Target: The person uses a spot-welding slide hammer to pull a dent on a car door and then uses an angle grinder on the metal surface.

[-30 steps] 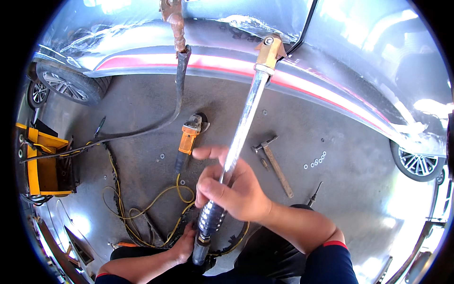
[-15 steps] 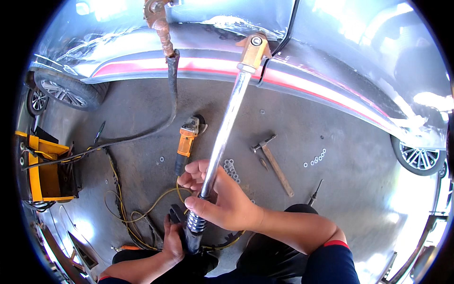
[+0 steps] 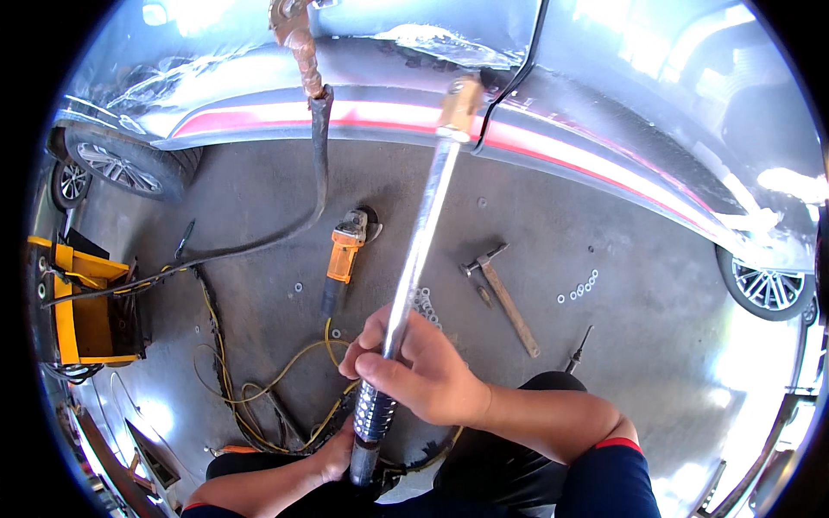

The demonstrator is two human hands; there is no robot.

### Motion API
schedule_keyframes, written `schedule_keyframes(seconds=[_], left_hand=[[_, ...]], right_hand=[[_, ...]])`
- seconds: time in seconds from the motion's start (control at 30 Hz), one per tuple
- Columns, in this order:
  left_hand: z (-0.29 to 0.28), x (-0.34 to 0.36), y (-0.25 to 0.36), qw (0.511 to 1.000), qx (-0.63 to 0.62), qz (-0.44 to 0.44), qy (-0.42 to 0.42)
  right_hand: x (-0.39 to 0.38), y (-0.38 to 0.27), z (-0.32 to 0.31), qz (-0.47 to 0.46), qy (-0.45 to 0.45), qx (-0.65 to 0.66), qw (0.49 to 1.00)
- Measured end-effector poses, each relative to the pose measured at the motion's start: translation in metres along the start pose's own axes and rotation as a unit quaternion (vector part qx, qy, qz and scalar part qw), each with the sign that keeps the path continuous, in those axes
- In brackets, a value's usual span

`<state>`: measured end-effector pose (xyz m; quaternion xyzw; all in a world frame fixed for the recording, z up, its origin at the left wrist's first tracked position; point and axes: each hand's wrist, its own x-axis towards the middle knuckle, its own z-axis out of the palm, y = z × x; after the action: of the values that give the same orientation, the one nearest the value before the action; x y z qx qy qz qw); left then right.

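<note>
A long dent puller (image 3: 420, 240) with a chrome rod slants up from my lap toward the car's sill. Its brass-coloured head (image 3: 460, 104) is blurred in front of the lower door edge; I cannot tell whether it touches the panel. My right hand (image 3: 429, 369) is closed round the lower rod, thumb on the near side, just above the dark textured sleeve (image 3: 375, 416). Lower down, my left hand (image 3: 335, 455) holds the dark handle end from its left side, its fingers mostly hidden behind it.
The scuffed grey car body (image 3: 363, 65) spans the far side. A copper-ended cable (image 3: 319, 155) hangs from it. On the floor lie an orange angle grinder (image 3: 344, 259), a hammer (image 3: 508, 306), washers (image 3: 579, 292) and yellow cable (image 3: 289, 367). A yellow machine (image 3: 82, 315) stands left.
The dent puller has turned about its length: its side lever and spring no longer show. My right fingers have closed in round the rod. My left hand has moved right, behind the handle.
</note>
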<state>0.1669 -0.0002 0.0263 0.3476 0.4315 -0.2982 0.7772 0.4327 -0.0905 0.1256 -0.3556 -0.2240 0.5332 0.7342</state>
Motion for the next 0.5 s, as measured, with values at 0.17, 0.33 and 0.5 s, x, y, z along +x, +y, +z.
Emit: schedule_keyframes(seconds=[0.17, 0.33, 0.5], left_hand=[[0.009, -0.002, 0.014, 0.994, 0.042, 0.091, 0.034], [0.015, -0.004, 0.019, 0.997, 0.012, 0.067, 0.029], [-0.009, 0.007, 0.001, 0.99, 0.117, 0.081, 0.013]], right_hand=[[0.001, -0.009, 0.001, -0.009, 0.003, 0.026, 1.0], [0.003, -0.011, 0.003, -0.01, 0.012, 0.025, 1.0], [0.005, -0.012, 0.005, -0.014, 0.016, 0.031, 0.999]])
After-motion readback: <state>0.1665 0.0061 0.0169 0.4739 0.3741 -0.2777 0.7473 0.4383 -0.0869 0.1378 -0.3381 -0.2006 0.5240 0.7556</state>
